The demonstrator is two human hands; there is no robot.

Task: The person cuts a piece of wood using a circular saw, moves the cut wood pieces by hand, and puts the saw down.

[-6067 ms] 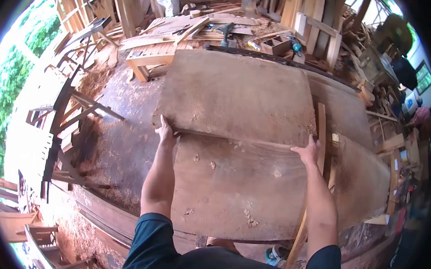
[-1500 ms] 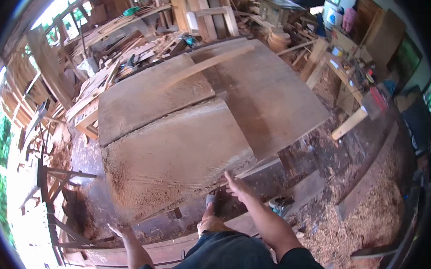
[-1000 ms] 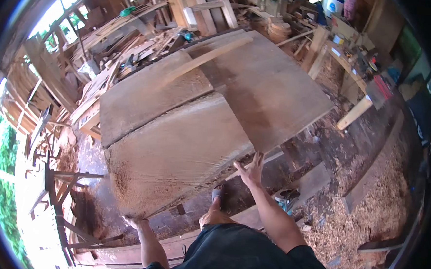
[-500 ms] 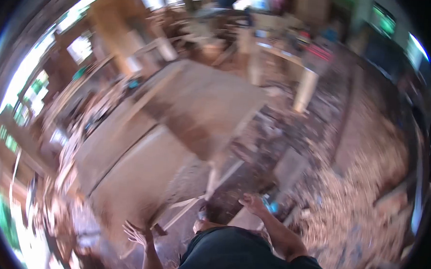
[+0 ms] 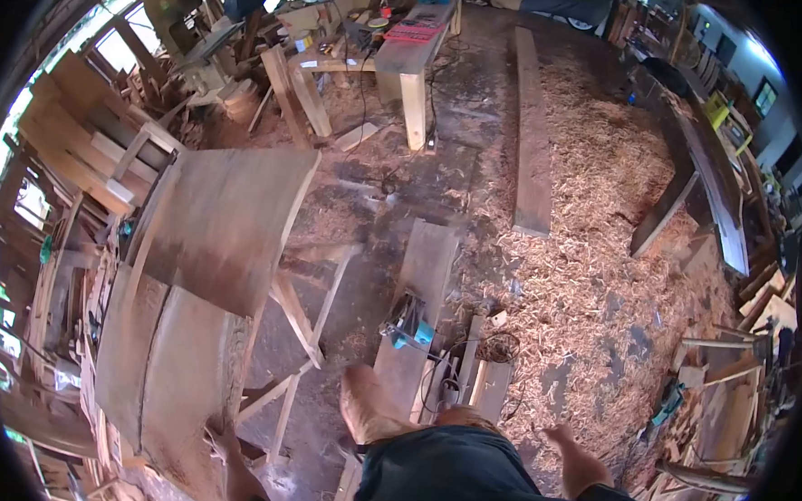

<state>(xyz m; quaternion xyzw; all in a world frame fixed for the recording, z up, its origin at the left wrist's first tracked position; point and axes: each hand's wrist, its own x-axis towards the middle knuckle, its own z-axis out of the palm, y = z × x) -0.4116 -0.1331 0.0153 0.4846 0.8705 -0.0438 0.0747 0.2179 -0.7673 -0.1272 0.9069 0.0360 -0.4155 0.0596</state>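
My left hand (image 5: 220, 442) is at the near edge of a wide wooden slab (image 5: 194, 367), fingers apart and touching or just above the wood. The slab has a dark crack along its length and lies on a wooden trestle (image 5: 293, 322). Beside it, farther off, is a darker wide slab (image 5: 231, 214). My right hand (image 5: 562, 435) hangs in the air over wood shavings, its fingers loosely stretched, with nothing visible in it. Between my hands, ahead of my legs, a teal power tool (image 5: 408, 331) rests on a board (image 5: 425, 270) on the floor.
Shavings (image 5: 589, 297) cover the floor to the right, with a long plank (image 5: 534, 139) across them. A workbench (image 5: 402, 55) with tools stands ahead. Cables lie near the power tool. Boards lean at left, and a second teal tool (image 5: 670, 402) sits among timber at right.
My view has swung to the right, so the slabs now sit farther left. My left hand, earlier spread above the slab, is now at its edge. My right hand has moved out over the shavings.
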